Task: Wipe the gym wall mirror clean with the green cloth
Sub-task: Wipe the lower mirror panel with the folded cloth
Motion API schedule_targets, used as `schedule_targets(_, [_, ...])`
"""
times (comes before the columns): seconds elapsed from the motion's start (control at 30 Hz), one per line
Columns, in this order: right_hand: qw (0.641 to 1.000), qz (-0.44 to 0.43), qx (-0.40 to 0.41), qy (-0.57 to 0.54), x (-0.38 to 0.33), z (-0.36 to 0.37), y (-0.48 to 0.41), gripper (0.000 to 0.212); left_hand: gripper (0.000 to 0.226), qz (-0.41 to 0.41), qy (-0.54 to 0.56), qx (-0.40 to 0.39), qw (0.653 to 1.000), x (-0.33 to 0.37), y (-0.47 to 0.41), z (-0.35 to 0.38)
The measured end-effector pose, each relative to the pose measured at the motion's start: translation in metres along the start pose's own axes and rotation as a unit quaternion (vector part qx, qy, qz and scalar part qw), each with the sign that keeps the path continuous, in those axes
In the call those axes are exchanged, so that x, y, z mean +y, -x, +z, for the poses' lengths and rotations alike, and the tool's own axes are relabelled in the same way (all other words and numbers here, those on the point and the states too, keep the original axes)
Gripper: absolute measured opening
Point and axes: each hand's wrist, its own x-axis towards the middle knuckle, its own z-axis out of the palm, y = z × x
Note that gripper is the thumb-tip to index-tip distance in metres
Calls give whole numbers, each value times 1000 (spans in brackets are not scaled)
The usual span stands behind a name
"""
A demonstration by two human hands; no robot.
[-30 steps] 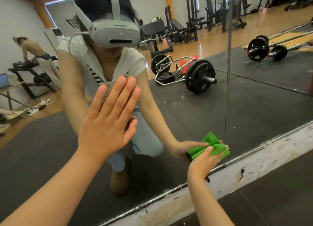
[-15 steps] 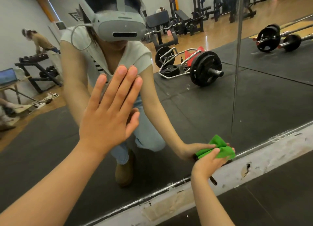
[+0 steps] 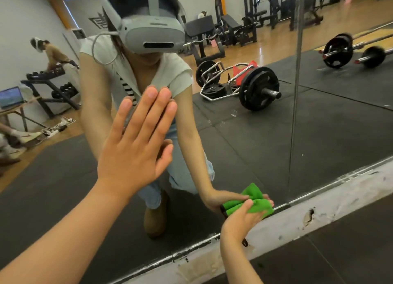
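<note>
The wiping step is under way at the bottom of the large frameless gym wall mirror (image 3: 234, 147). The person's left hand (image 3: 131, 149) lies flat on the glass, its fingers (image 3: 148, 113) straight, close together and pointing up, the thumb set a little aside; it holds nothing and seems only to brace the body. The right hand (image 3: 242, 217) grips the bunched bright green cloth (image 3: 258, 207), thumb over its near side and fingertips showing past its far side, so the fingers are closed on the cloth. The cloth is pressed against the glass at those fingers, and its reflection meets it just above them. Just below the fingers runs the scuffed white painted base strip (image 3: 340, 188) under the mirror, and the vertical seam between mirror panels (image 3: 294, 113) rises just beyond them to the right. Judging by this, only the low edge is being worked, and most of the glass above is left to do; the next move calls for keeping the cloth flat and pressed while sweeping it along or upward. No bucket, bottle or other container is in view.
</note>
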Motion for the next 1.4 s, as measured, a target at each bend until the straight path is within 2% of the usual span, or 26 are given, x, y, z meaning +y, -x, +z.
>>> schedule_targets(0.07, [999,-16,-1,-28,-3,0,-8,59,65,-3,1,1,1000,0,0,0])
schedule_targets(0.27, [997,-66,30,-3,4,-10,-63,59,65,-1,-3,3,1000,0,-1,1])
schedule_targets(0.57, [994,-6,-94,57,71,5,-11,65,65,-1,0,5,1000,2,1,1])
schedule_targets(0.7, [992,-48,-110,39,40,7,41,68,64,-4,-1,7,1000,3,1,2])
schedule_targets(0.87, [987,-87,-134,36,30,-3,45,63,64,-6,4,7,1000,3,0,2])
schedule_targets(1.2, [973,-62,-213,64,21,-26,36,60,64,-2,-11,-9,1000,4,-3,-2])
schedule_targets(1.4, [975,-55,-206,58,16,-23,39,61,66,8,-7,-16,1000,3,-2,-6])
